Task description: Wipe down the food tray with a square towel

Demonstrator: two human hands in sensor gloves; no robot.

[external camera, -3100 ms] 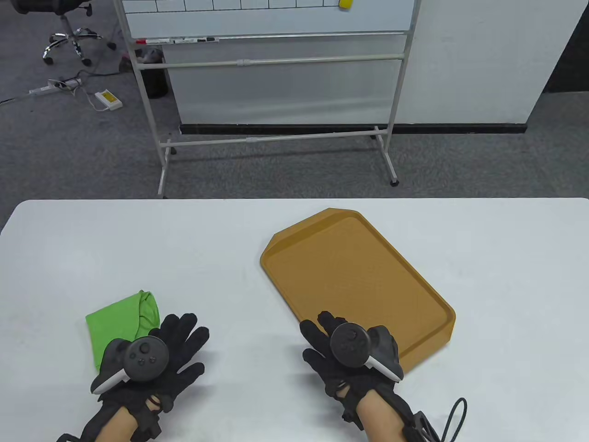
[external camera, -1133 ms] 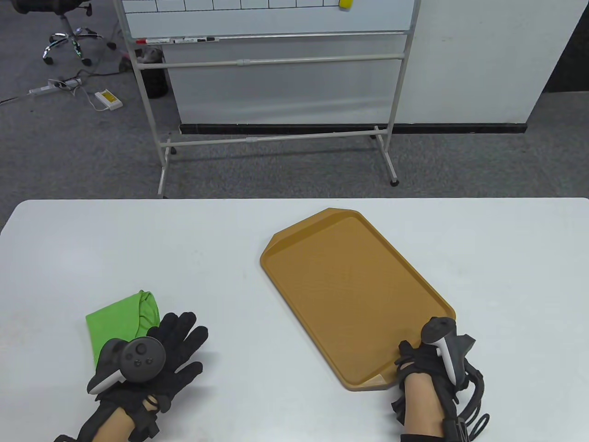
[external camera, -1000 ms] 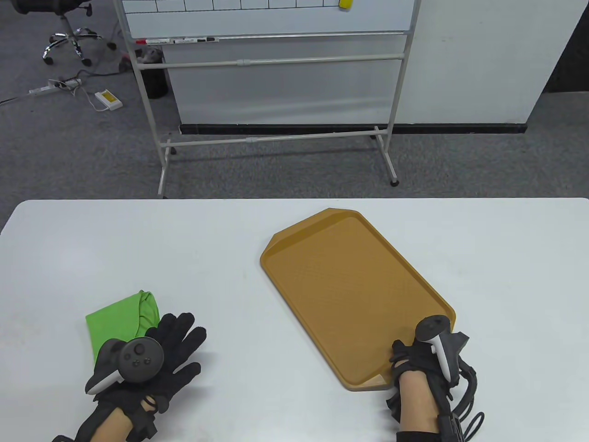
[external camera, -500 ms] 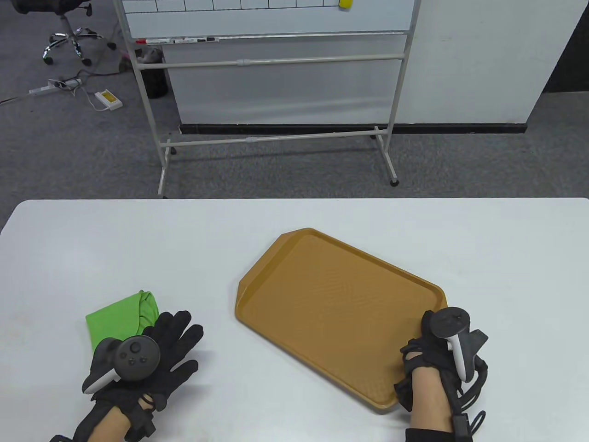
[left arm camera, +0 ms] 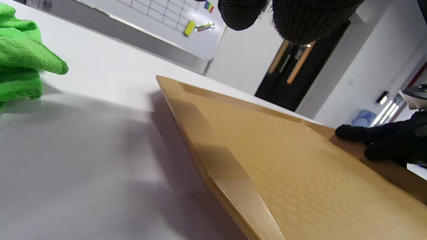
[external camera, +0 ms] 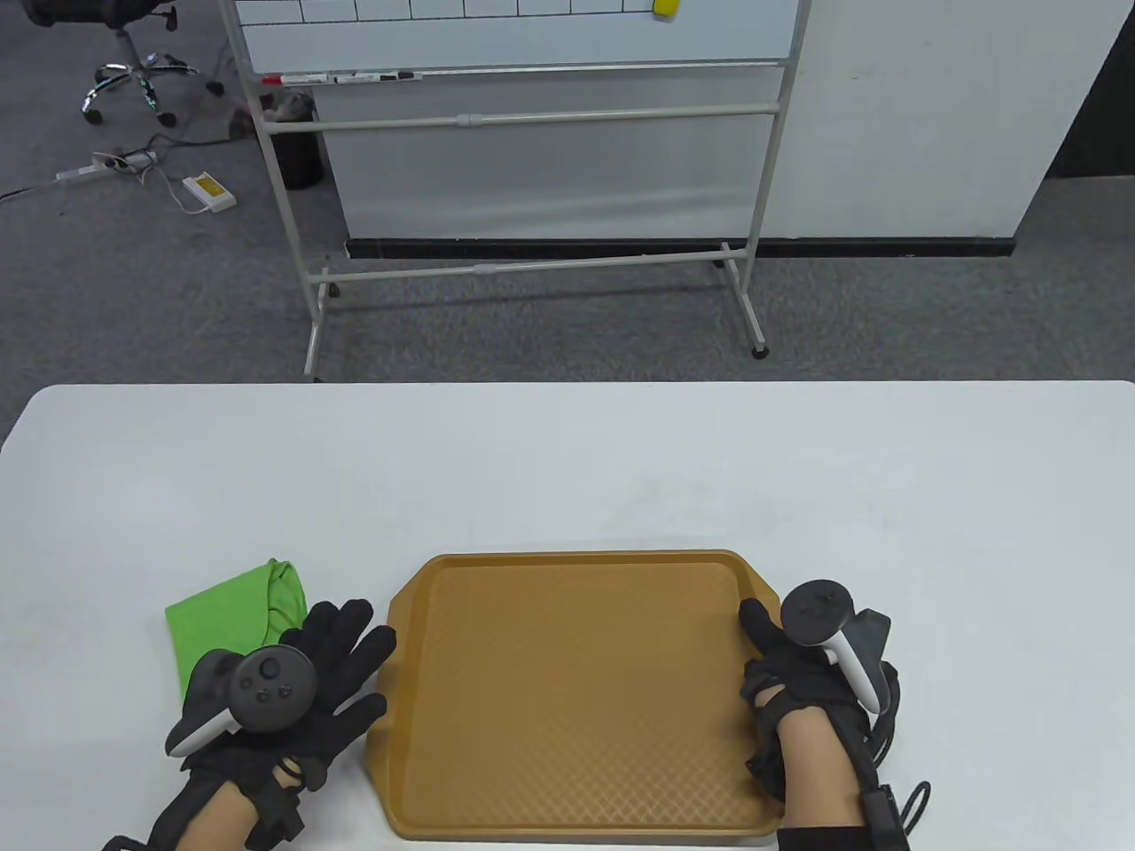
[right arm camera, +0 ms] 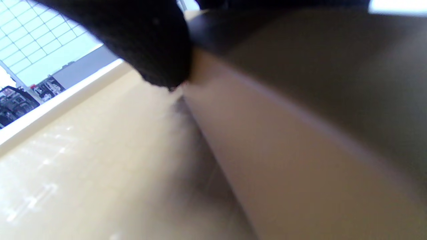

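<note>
The brown food tray (external camera: 576,700) lies square to the table's front edge, between my hands. My right hand (external camera: 764,640) grips its right rim, thumb on the inside of the rim. The right wrist view shows that rim (right arm camera: 283,133) close up under a dark finger (right arm camera: 150,50). My left hand (external camera: 350,651) lies flat on the table with fingers spread, holding nothing, right beside the tray's left rim. The folded green towel (external camera: 232,616) lies on the table just left of that hand, partly under it. The left wrist view shows the towel (left arm camera: 20,66), the tray (left arm camera: 300,173) and my right hand (left arm camera: 383,143).
The white table (external camera: 567,461) stretches bare behind the tray. A whiteboard stand (external camera: 532,266) is on the carpet beyond the table's far edge. The tray's near rim reaches almost to the table's front edge.
My right hand has turned the tray from slanted to square and pulled it toward me and to the left. It now lies next to my left hand, which has hardly moved.
</note>
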